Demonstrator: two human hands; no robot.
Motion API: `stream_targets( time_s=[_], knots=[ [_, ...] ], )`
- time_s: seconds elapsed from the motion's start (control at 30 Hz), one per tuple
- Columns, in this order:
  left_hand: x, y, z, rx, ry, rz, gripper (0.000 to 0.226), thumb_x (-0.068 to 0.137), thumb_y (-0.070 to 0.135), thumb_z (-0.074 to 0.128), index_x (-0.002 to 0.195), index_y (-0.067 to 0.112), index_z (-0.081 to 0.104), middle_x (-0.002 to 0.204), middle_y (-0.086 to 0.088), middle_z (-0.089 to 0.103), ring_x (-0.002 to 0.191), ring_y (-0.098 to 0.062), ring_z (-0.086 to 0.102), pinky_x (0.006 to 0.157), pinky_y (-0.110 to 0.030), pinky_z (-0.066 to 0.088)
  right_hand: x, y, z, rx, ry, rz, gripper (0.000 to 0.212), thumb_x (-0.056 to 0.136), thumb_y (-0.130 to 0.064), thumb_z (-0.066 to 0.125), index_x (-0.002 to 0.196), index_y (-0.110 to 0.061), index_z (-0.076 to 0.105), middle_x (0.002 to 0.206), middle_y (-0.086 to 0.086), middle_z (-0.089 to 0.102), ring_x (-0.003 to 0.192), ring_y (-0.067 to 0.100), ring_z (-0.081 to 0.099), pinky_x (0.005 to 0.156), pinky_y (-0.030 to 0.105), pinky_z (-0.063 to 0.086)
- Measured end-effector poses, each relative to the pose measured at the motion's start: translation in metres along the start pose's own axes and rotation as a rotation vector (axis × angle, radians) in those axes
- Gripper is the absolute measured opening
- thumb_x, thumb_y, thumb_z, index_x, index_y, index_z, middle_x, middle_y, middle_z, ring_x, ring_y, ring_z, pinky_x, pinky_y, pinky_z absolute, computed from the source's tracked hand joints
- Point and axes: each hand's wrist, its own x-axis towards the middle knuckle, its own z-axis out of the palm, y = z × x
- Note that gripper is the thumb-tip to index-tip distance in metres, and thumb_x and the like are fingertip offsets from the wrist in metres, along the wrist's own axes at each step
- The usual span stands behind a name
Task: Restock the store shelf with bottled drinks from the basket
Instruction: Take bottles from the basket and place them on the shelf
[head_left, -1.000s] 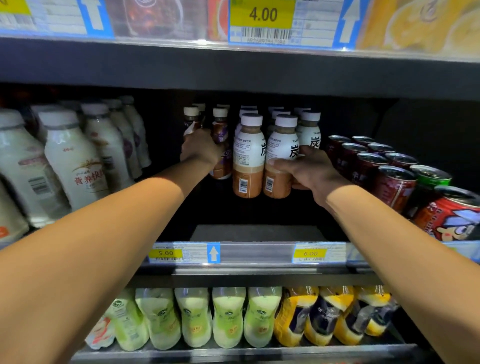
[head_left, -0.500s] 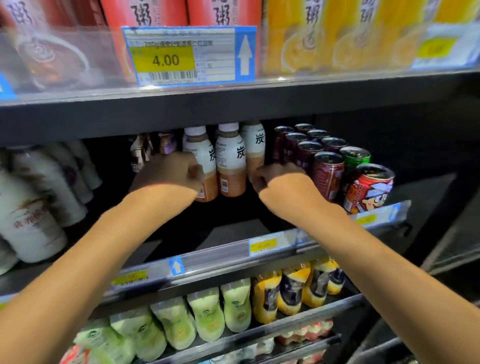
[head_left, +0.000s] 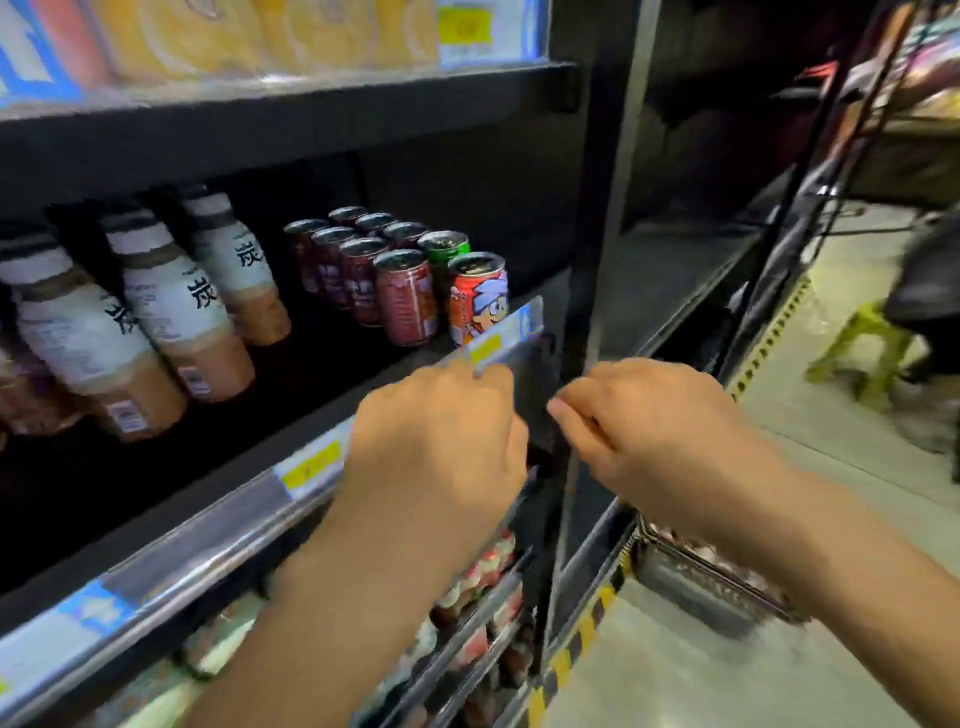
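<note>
Three white-and-brown bottled drinks (head_left: 171, 306) stand in a row on the dark middle shelf (head_left: 291, 400), at the left. My left hand (head_left: 436, 441) is in front of the shelf's price rail (head_left: 311, 462), out of the shelf, fingers curled and holding nothing. My right hand (head_left: 644, 426) hovers to its right by the black shelf upright, fingers loosely bent, also holding nothing. A wire basket (head_left: 696, 582) sits on the floor below my right forearm; what lies inside it is blurred.
Several red cans, one green can and a cartoon can (head_left: 478, 299) stand at the right end of the shelf. Lower shelves hold more bottles (head_left: 483, 571). A yellow-green stool (head_left: 862, 348) and a seated person are on the aisle floor at right.
Both hands let go of the bottles and pulled back out of the shelf. The view swung right, toward the aisle and the basket.
</note>
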Motion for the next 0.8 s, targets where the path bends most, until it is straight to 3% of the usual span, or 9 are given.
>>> stream_targets(
  time_s=[0.1, 0.2, 0.33, 0.47, 0.5, 0.6, 0.67, 0.8],
  knots=[
    [0.018, 0.047, 0.021, -0.064, -0.048, 0.089, 0.017, 0.098, 0.030, 0.039, 0.082, 0.026, 0.040, 0.085, 0.002, 0.056, 0.081, -0.026, 0.064, 0.059, -0.030, 0.031, -0.039, 0.042, 0.007, -0.105, -0.010, 0.159, 0.043, 0.097, -0.046, 0.017, 0.076, -0.026, 0.048, 0.076, -0.006, 0.048, 0.086, 0.024, 0.063, 0.065, 0.034, 0.047],
    [0.030, 0.093, 0.042, -0.162, -0.256, 0.213, 0.018, 0.104, 0.033, 0.033, 0.105, 0.023, 0.048, 0.105, -0.001, 0.054, 0.098, -0.029, 0.057, 0.069, -0.034, 0.032, -0.079, 0.075, 0.010, -0.170, -0.025, 0.296, 0.046, 0.100, -0.044, 0.018, 0.080, -0.025, 0.055, 0.078, -0.005, 0.051, 0.086, 0.025, 0.063, 0.064, 0.032, 0.043],
    [0.043, 0.152, 0.072, -0.237, -0.340, 0.357, 0.018, 0.104, 0.034, 0.033, 0.095, 0.022, 0.043, 0.087, 0.004, 0.045, 0.075, -0.022, 0.044, 0.065, -0.033, 0.034, -0.127, 0.112, 0.024, -0.173, -0.102, 0.505, 0.042, 0.102, -0.044, 0.027, 0.098, -0.023, 0.063, 0.098, -0.002, 0.063, 0.097, 0.025, 0.062, 0.068, 0.032, 0.037],
    [0.052, 0.206, 0.124, -0.318, -0.267, 0.503, 0.017, 0.083, 0.029, 0.055, 0.068, 0.022, 0.050, 0.058, 0.003, 0.049, 0.047, -0.023, 0.049, 0.047, -0.027, 0.034, -0.167, 0.149, 0.057, -0.177, -0.147, 0.681, 0.039, 0.102, -0.044, 0.031, 0.096, -0.022, 0.063, 0.100, -0.001, 0.064, 0.096, 0.025, 0.062, 0.064, 0.030, 0.033],
    [0.054, 0.220, 0.140, -0.297, -0.301, 0.541, 0.017, 0.085, 0.028, 0.054, 0.070, 0.024, 0.047, 0.062, 0.003, 0.053, 0.051, -0.024, 0.056, 0.048, -0.028, 0.038, -0.174, 0.160, 0.067, -0.168, -0.170, 0.726, 0.036, 0.102, -0.042, 0.034, 0.096, -0.022, 0.063, 0.102, 0.000, 0.064, 0.097, 0.026, 0.063, 0.064, 0.031, 0.034],
    [0.067, 0.259, 0.185, -0.305, -0.505, 0.565, 0.013, 0.099, 0.030, 0.040, 0.092, 0.024, 0.049, 0.091, -0.001, 0.063, 0.083, -0.028, 0.064, 0.068, -0.034, 0.050, -0.189, 0.198, 0.102, -0.122, -0.261, 0.835, 0.031, 0.100, -0.037, 0.039, 0.099, -0.020, 0.065, 0.105, 0.003, 0.067, 0.098, 0.028, 0.064, 0.071, 0.032, 0.046],
    [0.083, 0.285, 0.213, -0.297, -0.561, 0.587, 0.016, 0.100, 0.028, 0.038, 0.102, 0.020, 0.052, 0.101, -0.003, 0.064, 0.092, -0.030, 0.063, 0.071, -0.035, 0.046, -0.193, 0.231, 0.126, -0.078, -0.312, 0.895, 0.032, 0.100, -0.036, 0.040, 0.098, -0.018, 0.066, 0.104, 0.005, 0.068, 0.098, 0.029, 0.064, 0.073, 0.033, 0.048],
    [0.124, 0.339, 0.274, -0.283, -0.715, 0.585, 0.016, 0.100, 0.027, 0.039, 0.097, 0.021, 0.054, 0.109, -0.006, 0.064, 0.100, -0.031, 0.061, 0.072, -0.035, 0.037, -0.186, 0.309, 0.171, -0.012, -0.392, 0.959, 0.035, 0.101, -0.037, 0.039, 0.099, -0.016, 0.067, 0.101, 0.006, 0.067, 0.096, 0.030, 0.064, 0.074, 0.033, 0.047]
  ],
)
